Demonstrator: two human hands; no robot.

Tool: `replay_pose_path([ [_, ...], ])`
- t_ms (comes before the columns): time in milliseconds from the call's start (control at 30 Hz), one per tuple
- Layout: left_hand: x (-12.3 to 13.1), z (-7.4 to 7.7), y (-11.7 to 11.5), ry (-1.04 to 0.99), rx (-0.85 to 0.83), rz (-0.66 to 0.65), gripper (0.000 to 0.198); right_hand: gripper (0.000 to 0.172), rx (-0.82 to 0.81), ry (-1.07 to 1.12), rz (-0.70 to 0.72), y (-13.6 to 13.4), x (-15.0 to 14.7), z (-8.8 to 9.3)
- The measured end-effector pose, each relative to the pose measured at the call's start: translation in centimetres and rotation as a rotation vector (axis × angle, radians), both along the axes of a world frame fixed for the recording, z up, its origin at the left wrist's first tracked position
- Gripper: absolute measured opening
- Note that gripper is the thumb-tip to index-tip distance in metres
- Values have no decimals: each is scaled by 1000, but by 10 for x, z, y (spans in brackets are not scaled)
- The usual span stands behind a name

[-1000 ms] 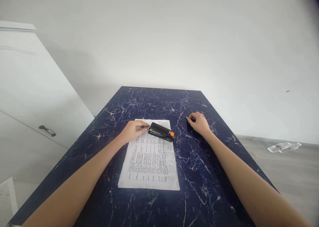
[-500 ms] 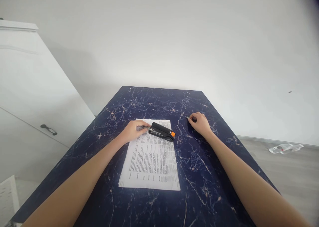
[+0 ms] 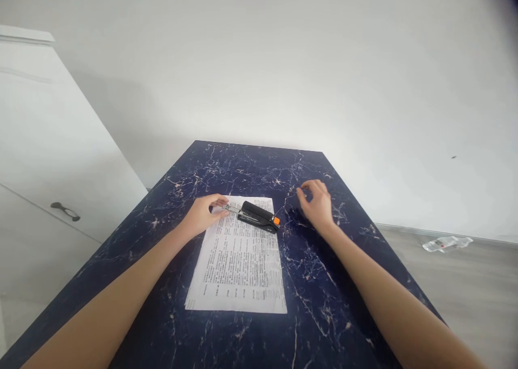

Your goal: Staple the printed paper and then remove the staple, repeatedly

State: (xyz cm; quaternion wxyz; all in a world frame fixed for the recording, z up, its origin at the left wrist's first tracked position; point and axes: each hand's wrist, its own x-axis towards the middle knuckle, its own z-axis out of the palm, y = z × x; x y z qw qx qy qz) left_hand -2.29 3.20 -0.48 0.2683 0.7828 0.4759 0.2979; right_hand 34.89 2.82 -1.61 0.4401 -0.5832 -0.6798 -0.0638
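Note:
A black stapler [image 3: 259,213] with an orange end lies across the upper part of the printed paper sheets [image 3: 238,282]. From its left end sticks out a metal staple tray [image 3: 232,209]. My left hand [image 3: 200,215] pinches this tray between thumb and fingers. To the right of the paper, my right hand [image 3: 318,204] is over the tabletop with thumb and fingers apart. Nothing shows between them.
The dark blue marble-patterned table [image 3: 259,169] reaches toward a pale wall [image 3: 283,61]. A white cabinet [image 3: 48,142] with a black handle [image 3: 65,211] stands at the left. Clear plastic packaging [image 3: 447,243] lies on the floor at the right.
The metal tray now sticks farther out of the stapler, with my left hand farther from the stapler body. My right hand's fingers have parted, and the small piece they pinched no longer shows.

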Motion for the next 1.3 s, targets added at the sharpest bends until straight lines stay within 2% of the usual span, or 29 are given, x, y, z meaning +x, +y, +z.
replay_pose_path([
  [67, 2, 1, -4, -13, -37, 37, 29, 21, -61, 70, 148, -18, -37, 10],
  [133, 5, 2, -9, -17, -71, 60, 29, 20, -210, 51, 295, -37, -74, 14],
  [200, 9, 2, -12, -37, -97, 69, 32, 16, -331, -51, 307, -54, -103, 11],
  [300, 14, 2, -16, -89, -107, 87, 34, 14, -361, -129, 281, -67, -124, 2],
  [467, 22, 1, -24, -99, -106, 138, 32, 12, -342, -31, 284, -64, -121, -8],
  [700, 33, 2, -40, 7, -28, 206, 33, 9, -344, -1, 231, -65, -119, -3],
  [900, 41, 5, -47, 180, 127, 162, 33, 9, -315, -5, 231, -65, -118, -5],
  [967, 42, 5, -48, 187, 121, 163, 32, 10, -314, -8, 235, -63, -118, -7],
  [1133, 42, 7, -51, 13, -17, 245, 30, 11, -317, 0, 230, -62, -117, -8],
  [1300, 50, 6, -56, -130, -91, 208, 30, 13, -321, 11, 305, -62, -117, -6],
])
